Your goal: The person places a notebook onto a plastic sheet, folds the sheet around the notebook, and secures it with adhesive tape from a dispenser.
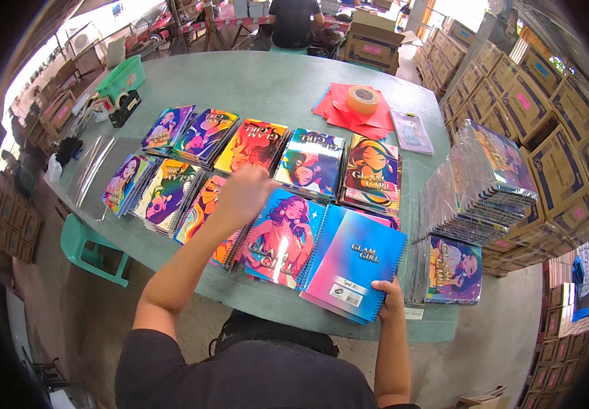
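Observation:
My right hand (pixel 390 296) grips the lower right edge of a blue and pink spiral notebook (pixel 349 249), thumb on top, at the table's near side. More notebooks seem to lie beneath it. My left hand (pixel 257 185) is stretched over the notebook stacks, just below an orange-red notebook (pixel 248 143); its fingers are blurred and partly hidden. To its right lies a stack topped by a white and blue notebook (pixel 310 160). Beside the held notebook is a stack with a pink and blue cover (pixel 282 238). Several other stacks with illustrated covers stand in two rows.
A tall pile of plastic-wrapped notebooks (pixel 478 180) stands at the right. Red sheets (pixel 339 112) carry a tape roll (pixel 362 99) at the back. A green basket (pixel 120 76) sits far left, a green stool (pixel 90 249) below. Cartons (pixel 512 99) are stacked right; another person (pixel 294 24) sits beyond.

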A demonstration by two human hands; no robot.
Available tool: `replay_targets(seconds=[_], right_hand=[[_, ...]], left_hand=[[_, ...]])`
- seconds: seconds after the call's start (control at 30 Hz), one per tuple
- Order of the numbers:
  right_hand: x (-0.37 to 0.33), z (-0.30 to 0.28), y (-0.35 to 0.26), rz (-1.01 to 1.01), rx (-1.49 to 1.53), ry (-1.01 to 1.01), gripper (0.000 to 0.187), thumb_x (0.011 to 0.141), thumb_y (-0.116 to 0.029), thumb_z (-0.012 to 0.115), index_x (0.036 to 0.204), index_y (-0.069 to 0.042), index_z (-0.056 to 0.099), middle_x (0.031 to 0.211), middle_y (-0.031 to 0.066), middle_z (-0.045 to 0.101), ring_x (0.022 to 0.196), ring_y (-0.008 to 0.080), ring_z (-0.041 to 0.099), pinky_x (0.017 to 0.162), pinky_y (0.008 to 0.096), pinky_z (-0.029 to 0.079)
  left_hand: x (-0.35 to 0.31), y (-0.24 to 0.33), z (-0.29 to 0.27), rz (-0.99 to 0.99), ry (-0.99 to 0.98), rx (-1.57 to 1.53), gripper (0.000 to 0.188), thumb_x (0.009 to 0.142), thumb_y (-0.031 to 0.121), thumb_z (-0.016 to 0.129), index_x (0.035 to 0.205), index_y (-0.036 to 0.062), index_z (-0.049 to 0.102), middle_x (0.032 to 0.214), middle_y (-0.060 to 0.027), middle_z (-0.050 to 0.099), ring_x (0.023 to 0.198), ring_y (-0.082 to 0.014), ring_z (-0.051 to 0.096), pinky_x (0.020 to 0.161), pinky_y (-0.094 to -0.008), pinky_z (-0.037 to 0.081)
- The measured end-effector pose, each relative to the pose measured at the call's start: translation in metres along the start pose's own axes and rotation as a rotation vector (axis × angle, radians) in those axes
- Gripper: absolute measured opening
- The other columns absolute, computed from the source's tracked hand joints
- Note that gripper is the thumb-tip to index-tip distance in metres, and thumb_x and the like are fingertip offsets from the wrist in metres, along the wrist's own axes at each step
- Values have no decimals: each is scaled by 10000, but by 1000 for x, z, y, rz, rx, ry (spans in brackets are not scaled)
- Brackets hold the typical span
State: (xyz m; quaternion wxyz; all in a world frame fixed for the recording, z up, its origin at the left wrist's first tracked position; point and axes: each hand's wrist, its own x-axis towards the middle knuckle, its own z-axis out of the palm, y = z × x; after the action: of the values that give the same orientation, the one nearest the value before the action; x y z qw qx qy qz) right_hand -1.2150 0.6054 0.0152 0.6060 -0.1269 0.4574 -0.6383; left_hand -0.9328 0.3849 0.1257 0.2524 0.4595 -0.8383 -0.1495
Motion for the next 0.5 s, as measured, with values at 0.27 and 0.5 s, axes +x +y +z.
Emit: replay_targets(seconds=[0.27, 0.5], right_hand=[[3, 3, 0, 42, 38, -18, 686, 600, -4, 609, 1247, 33, 383, 1071, 155, 541, 943, 283, 585, 830, 384, 510], [-1, 14, -6, 54, 31, 51, 657, 622, -15, 614, 1240, 10, 393, 1082, 144, 542, 969, 279, 577, 843, 387, 498]], left_hand=[[-10, -69, 75, -216, -375, 164, 656, 567, 452, 810, 917, -24, 526, 921, -209, 569, 846, -372, 562, 765, -430, 458], [19, 1, 29, -131, -92, -63, 282, 731, 184, 685, 938, 54, 544, 855, -135, 585, 784, -362, 572, 681, -448, 433]])
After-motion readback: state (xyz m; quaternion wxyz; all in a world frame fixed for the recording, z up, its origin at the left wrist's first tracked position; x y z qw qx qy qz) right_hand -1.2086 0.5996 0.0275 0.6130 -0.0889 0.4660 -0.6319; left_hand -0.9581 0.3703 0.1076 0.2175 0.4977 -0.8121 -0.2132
